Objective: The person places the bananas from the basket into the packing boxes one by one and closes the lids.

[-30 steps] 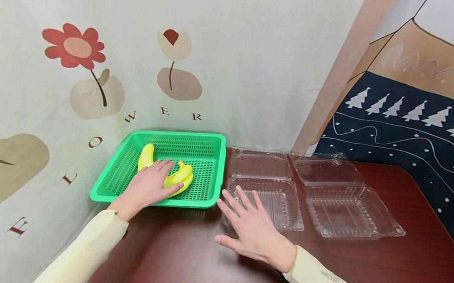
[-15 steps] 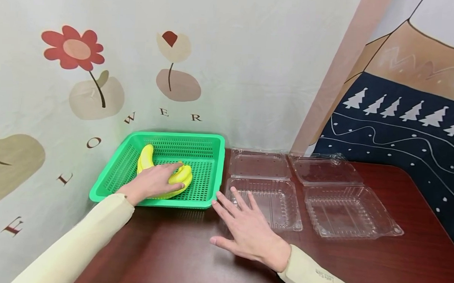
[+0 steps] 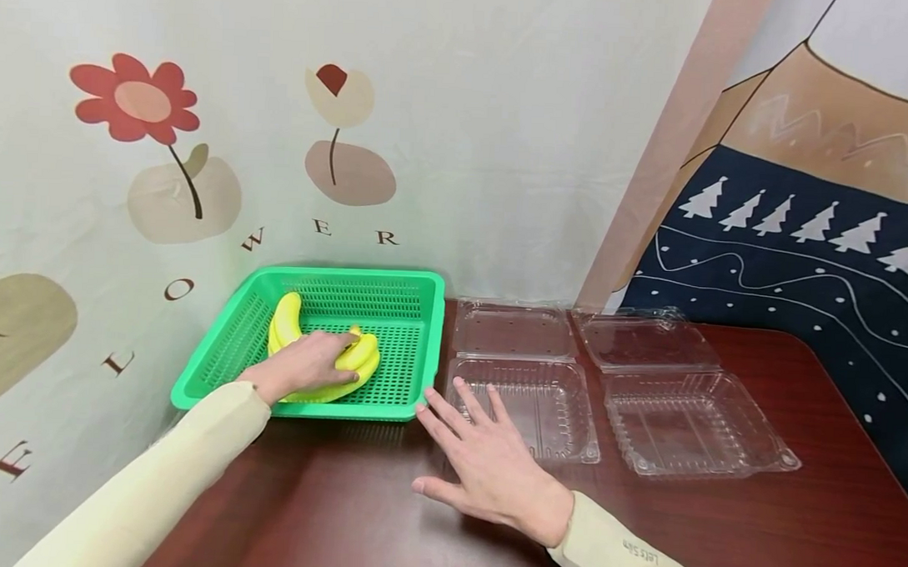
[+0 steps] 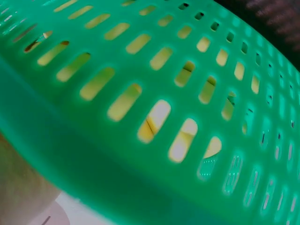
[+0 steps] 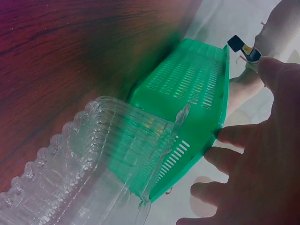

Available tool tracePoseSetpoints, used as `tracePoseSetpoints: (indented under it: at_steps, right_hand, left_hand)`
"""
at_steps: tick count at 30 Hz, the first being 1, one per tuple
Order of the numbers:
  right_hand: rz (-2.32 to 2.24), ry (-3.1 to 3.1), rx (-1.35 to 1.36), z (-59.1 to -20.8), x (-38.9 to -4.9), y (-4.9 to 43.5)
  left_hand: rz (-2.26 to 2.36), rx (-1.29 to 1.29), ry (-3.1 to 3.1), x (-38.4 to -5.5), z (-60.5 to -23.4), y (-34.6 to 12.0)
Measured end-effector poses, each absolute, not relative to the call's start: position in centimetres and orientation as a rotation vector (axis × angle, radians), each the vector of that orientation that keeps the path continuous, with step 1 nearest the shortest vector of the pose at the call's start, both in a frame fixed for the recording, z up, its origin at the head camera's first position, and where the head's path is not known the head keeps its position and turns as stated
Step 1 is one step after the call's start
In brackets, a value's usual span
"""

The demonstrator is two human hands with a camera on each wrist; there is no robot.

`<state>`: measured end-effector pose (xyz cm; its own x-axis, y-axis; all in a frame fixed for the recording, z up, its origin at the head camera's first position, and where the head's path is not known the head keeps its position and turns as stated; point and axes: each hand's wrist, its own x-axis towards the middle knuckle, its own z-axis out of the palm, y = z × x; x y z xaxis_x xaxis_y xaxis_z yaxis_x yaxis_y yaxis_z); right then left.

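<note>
In the head view my left hand (image 3: 307, 365) reaches into the green basket (image 3: 349, 274) and grips a bunch of bananas (image 3: 364, 360), thumb on the near side and fingers over the top by the stem. More bananas (image 3: 288, 315) lie at the basket's left end. The left wrist view is filled by the basket's slotted wall (image 4: 112, 159), with yellow showing through the slots; the fingers are hidden there. My right hand (image 3: 496, 468) is spread, holding nothing, just in front of a clear plastic clamshell box (image 3: 561, 451) and close to the basket's right corner.
A second clear clamshell box (image 3: 706, 474) stands to the right, its lid (image 3: 655, 336) folded back like the first one's lid (image 3: 516, 329). The brown table (image 3: 356, 514) meets a printed cloth wall (image 3: 517, 194) behind the basket.
My left hand has moved a little farther in over the bananas, and its fingers have curled around the bunch by the stem. My right hand stays spread in nearly the same place.
</note>
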<state>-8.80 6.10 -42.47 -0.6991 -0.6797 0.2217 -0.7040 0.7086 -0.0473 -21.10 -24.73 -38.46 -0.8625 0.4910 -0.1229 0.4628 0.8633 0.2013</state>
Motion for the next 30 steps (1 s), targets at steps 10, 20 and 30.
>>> tracePoseSetpoints:
  at_steps: [10, 20, 30]
  right_hand:
    - [0.179, -2.72, 1.115, -42.4, -8.7, 6.0]
    - [0.169, -2.733, 1.111, -42.5, -8.6, 6.1]
    - [0.201, -2.74, 1.104, -42.5, -8.5, 6.0]
  left_hand:
    - [0.313, 0.566, 2.909, -20.2, -38.4, -24.5]
    - [0.372, 0.458, 2.966, -18.9, -38.0, -24.5]
    - [0.438, 0.39, 3.049, -17.1, -37.1, -24.8]
